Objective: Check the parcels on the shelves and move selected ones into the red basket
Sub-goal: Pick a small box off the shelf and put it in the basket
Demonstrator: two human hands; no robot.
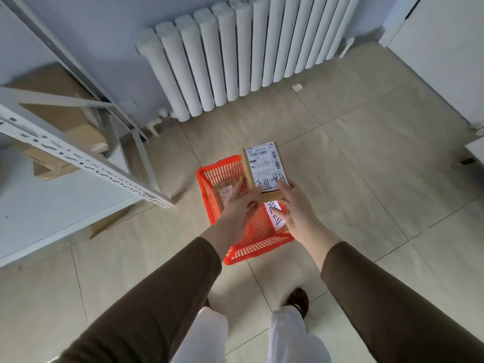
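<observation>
A small brown cardboard parcel (264,169) with a white shipping label and black handwriting is held in both hands above the red basket (258,248). My left hand (239,205) grips its near left corner and my right hand (296,208) its near right edge. The red mesh basket stands on the tiled floor right under the parcel. Inside it lie a brown parcel (222,193) at the far left and a white sheet with black writing (277,218) at the right, partly hidden by my hands.
A grey metal shelf rack (78,155) stands at the left with cardboard boxes (65,111) on and behind it. A white radiator (235,56) lines the back wall. White cabinets (445,53) are at the right. My feet are below.
</observation>
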